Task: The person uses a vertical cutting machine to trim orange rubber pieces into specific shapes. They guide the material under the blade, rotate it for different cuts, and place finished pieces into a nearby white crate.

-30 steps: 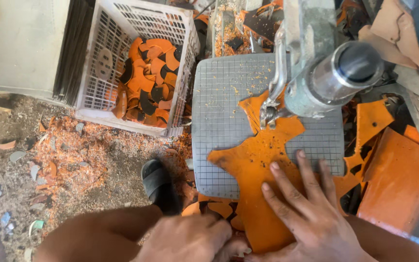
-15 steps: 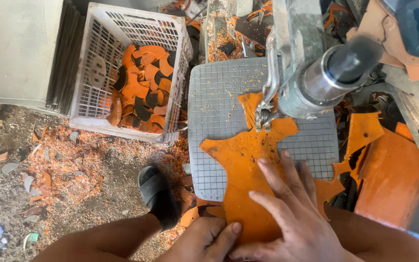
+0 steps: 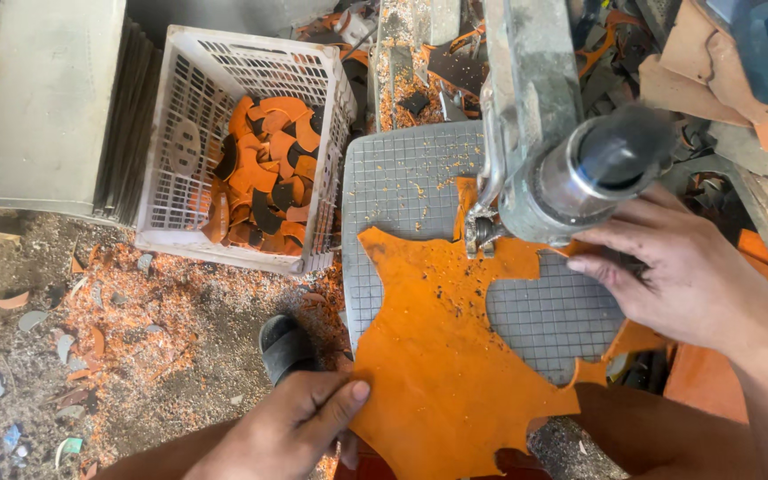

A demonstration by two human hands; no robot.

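The orange leather sheet [image 3: 442, 356] lies flat on the grey gridded surface [image 3: 402, 191] of a cutting machine, its upper tongue directly under the machine head [image 3: 571, 169] and its lower part overhanging the near edge. Several rounded cut-outs already notch its right side.

Left hand [image 3: 300, 427]: closed on the sheet's lower left edge, thumb on top, other fingers beneath and out of sight. Right hand [image 3: 677, 262]: spread flat, fingers extended, pressing on the right lobe of the sheet just beside the head.

Step in hand, as judged: positioning the sheet under the cutter for a further cut. The next move appears to call for sliding uncut material beneath the tool [image 3: 482, 233] while both hands keep the sheet flat.

Edges and open room:
- The right fingertips sit close to the head; margin there is small.
- Uncut material is widest at centre and lower left.
- The gridded surface is open to the left and above the sheet.
- A white plastic crate [image 3: 184, 142] of cut pieces [image 3: 264, 173] stands to the left on the floor, well apart.
- A black sandal [image 3: 286, 342] rests below the surface edge among orange scraps [image 3: 126, 311].
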